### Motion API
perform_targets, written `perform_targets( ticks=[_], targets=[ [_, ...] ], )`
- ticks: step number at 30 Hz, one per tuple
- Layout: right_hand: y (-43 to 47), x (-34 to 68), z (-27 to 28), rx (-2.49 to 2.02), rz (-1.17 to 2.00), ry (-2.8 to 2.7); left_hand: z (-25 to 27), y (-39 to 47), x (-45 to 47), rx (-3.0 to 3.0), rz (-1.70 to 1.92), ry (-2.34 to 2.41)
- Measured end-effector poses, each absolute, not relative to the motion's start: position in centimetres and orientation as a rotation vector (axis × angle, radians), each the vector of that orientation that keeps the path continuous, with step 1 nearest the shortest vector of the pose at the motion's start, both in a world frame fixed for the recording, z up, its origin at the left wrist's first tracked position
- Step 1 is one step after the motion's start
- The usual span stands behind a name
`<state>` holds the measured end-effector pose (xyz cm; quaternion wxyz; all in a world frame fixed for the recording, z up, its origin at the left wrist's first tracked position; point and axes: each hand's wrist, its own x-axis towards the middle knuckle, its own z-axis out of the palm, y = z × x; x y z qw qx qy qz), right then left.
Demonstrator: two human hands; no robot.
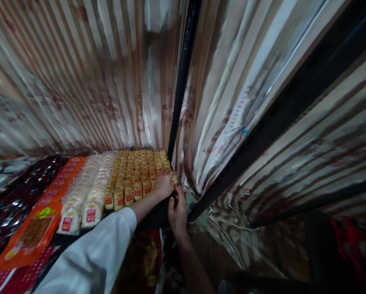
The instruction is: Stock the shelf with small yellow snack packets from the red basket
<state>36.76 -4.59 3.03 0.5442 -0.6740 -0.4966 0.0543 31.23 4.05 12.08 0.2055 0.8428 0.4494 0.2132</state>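
Note:
Rows of small yellow-wrapped snack packets (137, 171) with red labels stand on a dark shelf. At their right end, my left hand (165, 183) reaches over from a white sleeve, its fingers closed around a small yellow packet (174, 179) at the row's edge. Just below it, my right hand (178, 210) points upward with thumb and fingers apart, the fingertips close to that packet. Whether they touch it is hard to tell in the dim, blurred picture.
Left of the yellow packets are clear-wrapped white packets (92, 208), an orange snack bag (37, 224) and dark glossy packets (23, 196). A thin black post (181, 90) and a thick slanted one (262, 122) frame the corner. Striped plastic sheeting (109, 73) hangs behind.

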Motion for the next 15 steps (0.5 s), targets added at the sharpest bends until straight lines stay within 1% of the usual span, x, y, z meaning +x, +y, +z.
perform_targets(
  ticks=[5,10,15],
  targets=[
    [-3.2,37.9,1.5,-1.6,0.118,-1.197,11.0,5.2,32.2,2.509,0.512,1.259],
    [-1.9,38.2,0.2,-1.637,0.136,-1.229,10.0,6.0,32.4,2.572,0.506,1.262],
    [-1.2,38.1,-1.0,-1.647,0.154,-1.235,9.4,6.0,32.6,2.565,0.612,1.304]
  ],
)
